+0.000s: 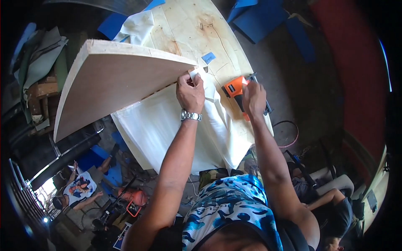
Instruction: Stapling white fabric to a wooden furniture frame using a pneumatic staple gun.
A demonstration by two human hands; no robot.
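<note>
A pale wooden panel (121, 75) with a curved edge stands tilted over the plywood worktable (188, 21). White cloth (155, 125) spreads from its lower edge toward my body, with loose folds on the right. At the panel's right corner my left hand (190, 94) is closed, pinching the white cloth between thumb and fingers. My right hand (254, 100) is wrapped round an orange and black staple gun (234, 87) at the table's right side, apart from the panel. The hand hides part of its handle.
A small blue scrap (208, 57) and another bunch of white cloth (140, 25) lie on the table. A thin hose (297, 134) loops beyond its right edge. Two people (81, 186) (335, 209) are at lower left and lower right. A red compressor-like machine (133, 198) stands at lower left.
</note>
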